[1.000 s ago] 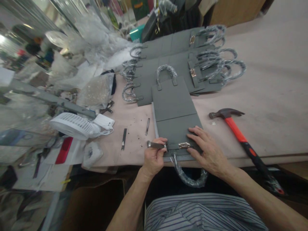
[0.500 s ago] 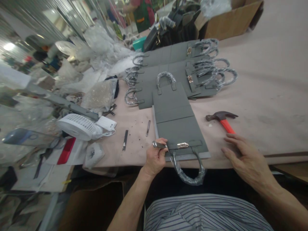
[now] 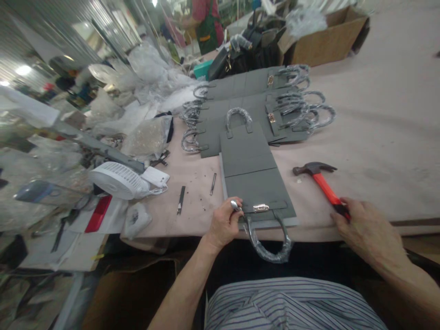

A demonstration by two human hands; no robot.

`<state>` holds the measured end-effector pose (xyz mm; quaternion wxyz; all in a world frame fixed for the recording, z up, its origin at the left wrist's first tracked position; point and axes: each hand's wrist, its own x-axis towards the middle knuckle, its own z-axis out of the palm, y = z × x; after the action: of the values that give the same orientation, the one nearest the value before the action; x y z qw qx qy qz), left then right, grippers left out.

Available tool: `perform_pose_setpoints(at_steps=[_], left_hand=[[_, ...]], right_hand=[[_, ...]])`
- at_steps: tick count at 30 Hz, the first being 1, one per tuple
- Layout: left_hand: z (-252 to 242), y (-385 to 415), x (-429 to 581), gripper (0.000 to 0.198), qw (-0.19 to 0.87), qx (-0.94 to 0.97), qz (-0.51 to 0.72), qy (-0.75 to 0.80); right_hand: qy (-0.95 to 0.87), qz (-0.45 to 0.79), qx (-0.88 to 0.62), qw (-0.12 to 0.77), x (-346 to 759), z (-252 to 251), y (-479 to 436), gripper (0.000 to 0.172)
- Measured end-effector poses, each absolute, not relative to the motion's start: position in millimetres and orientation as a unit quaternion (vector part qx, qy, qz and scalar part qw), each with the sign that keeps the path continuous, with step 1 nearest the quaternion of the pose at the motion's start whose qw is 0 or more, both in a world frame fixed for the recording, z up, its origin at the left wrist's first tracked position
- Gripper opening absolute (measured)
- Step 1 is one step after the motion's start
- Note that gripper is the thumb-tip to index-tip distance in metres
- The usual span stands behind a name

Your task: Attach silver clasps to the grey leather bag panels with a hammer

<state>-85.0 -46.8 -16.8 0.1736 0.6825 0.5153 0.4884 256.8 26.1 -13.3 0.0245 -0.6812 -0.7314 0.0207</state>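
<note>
A flat grey bag panel [image 3: 254, 178] lies at the near table edge, with a metal clasp [image 3: 261, 207] on its strap and a plastic-wrapped handle [image 3: 270, 245] hanging over the edge. My left hand [image 3: 223, 224] is closed on a small metal punch [image 3: 235, 205] held against the strap's left end. My right hand [image 3: 366, 229] is wrapped round the lower grip of a hammer [image 3: 321, 181] with a red shaft, lying on the table to the right.
A stack of grey bag panels [image 3: 254, 105] with wrapped handles lies further back. Two small metal tools [image 3: 181, 199] lie left of the panel. A white fan [image 3: 115, 179], plastic bags and clutter fill the left side. A cardboard box [image 3: 326, 34] stands at the back.
My right hand left the bag panel, moved right and closed round the hammer's handle. My left hand has tipped the punch more upright at the strap.
</note>
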Motion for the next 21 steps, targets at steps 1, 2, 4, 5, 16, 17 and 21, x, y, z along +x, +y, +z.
perform_pose_setpoints(at_steps=[1, 2, 4, 5, 16, 17, 21], left_hand=[[-17.2, -46.8, -85.1, 0.016, 0.178, 0.681, 0.489, 0.514], [-17.2, -46.9, -85.3, 0.015, 0.18, 0.678, 0.493, 0.515], [-16.2, -47.1, -86.0, 0.013, 0.181, 0.667, 0.502, 0.52], [-15.6, -47.2, -86.4, 0.011, 0.181, 0.663, 0.504, 0.523], [-19.8, -46.4, -84.9, 0.013, 0.155, 0.672, 0.504, 0.521], [-19.5, -46.4, -84.9, 0.013, 0.157, 0.673, 0.501, 0.522], [-17.1, -46.9, -84.6, 0.014, 0.168, 0.669, 0.5, 0.523]], right_hand=[[-0.726, 0.03, -0.687, 0.006, 257.0, -11.5, 27.5, 0.042], [-0.722, 0.038, -0.691, -0.01, 257.2, -9.8, 29.1, 0.042], [-0.723, 0.054, -0.688, -0.031, 257.7, -7.1, 32.4, 0.039], [-0.725, 0.059, -0.685, -0.039, 257.9, -5.9, 33.9, 0.038], [-0.736, 0.155, -0.659, 0.004, 250.8, 20.0, 38.3, 0.034], [-0.722, 0.183, -0.667, 0.015, 249.3, 23.9, 38.1, 0.031], [-0.664, 0.336, -0.642, 0.184, 242.1, 32.7, 31.8, 0.024]])
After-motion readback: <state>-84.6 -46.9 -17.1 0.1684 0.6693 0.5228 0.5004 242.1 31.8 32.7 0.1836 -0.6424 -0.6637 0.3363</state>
